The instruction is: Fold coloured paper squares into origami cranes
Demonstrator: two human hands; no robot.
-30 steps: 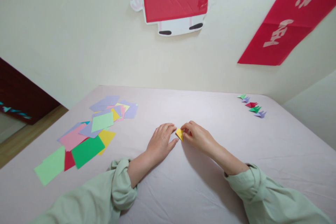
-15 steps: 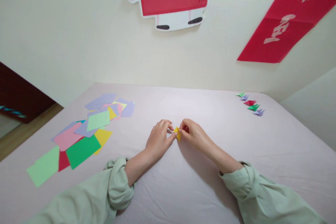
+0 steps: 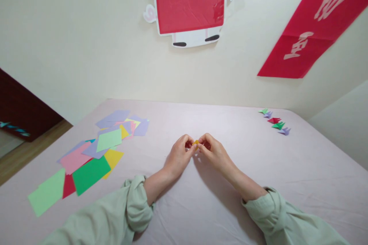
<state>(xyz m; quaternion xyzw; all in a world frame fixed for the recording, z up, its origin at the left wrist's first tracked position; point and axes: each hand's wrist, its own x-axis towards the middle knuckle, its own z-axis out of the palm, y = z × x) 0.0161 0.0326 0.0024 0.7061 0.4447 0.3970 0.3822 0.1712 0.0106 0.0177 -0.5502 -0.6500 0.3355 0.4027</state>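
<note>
A small piece of folded yellow paper (image 3: 196, 142) is pinched between my two hands near the middle of the table. My left hand (image 3: 179, 156) grips its left side between thumb and fingertips. From the other side, my right hand (image 3: 214, 149) pinches it with thumb and forefinger. The fingers cover most of the paper, so its folded shape cannot be made out.
Loose coloured paper sheets (image 3: 91, 174) lie overlapping on the left of the pale cloth-covered table (image 3: 178, 118). Several small folded paper figures (image 3: 274, 121) stand in a row at the far right. Behind the table rises a wall (image 3: 115, 53) with red hangings.
My left fingers have curled in, and both hands have closed around the yellow paper, which shows less now. The view has tilted up slightly.
</note>
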